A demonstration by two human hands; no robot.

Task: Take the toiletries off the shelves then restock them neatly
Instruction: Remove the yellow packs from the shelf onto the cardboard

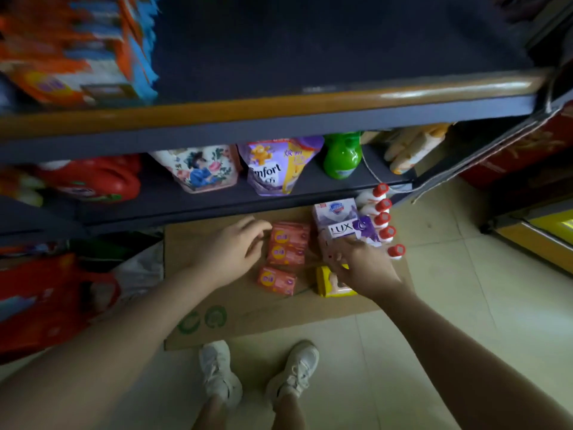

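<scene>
Toiletries lie on a flattened cardboard sheet [235,308] on the floor below the shelves. Orange soap packs [286,243] form a short column, with one more [276,280] nearer me. My left hand [238,246] hovers beside them, fingers loosely curled and holding nothing. My right hand [362,268] grips a purple and white Lux soap box [353,231], which rests against a white and purple soap box [335,211]. A yellow soap pack [330,282] lies partly under my right wrist. A row of white bottles with red caps [383,220] stands to the right.
The upper shelf [341,48] is bare on its right part, with orange and blue packs [77,48] at its left. The lower shelf holds a red jug [96,181], a floral pouch [201,169], a purple Comfort pouch [276,169] and a green bottle [342,156]. My shoes [257,373] stand on floor tiles.
</scene>
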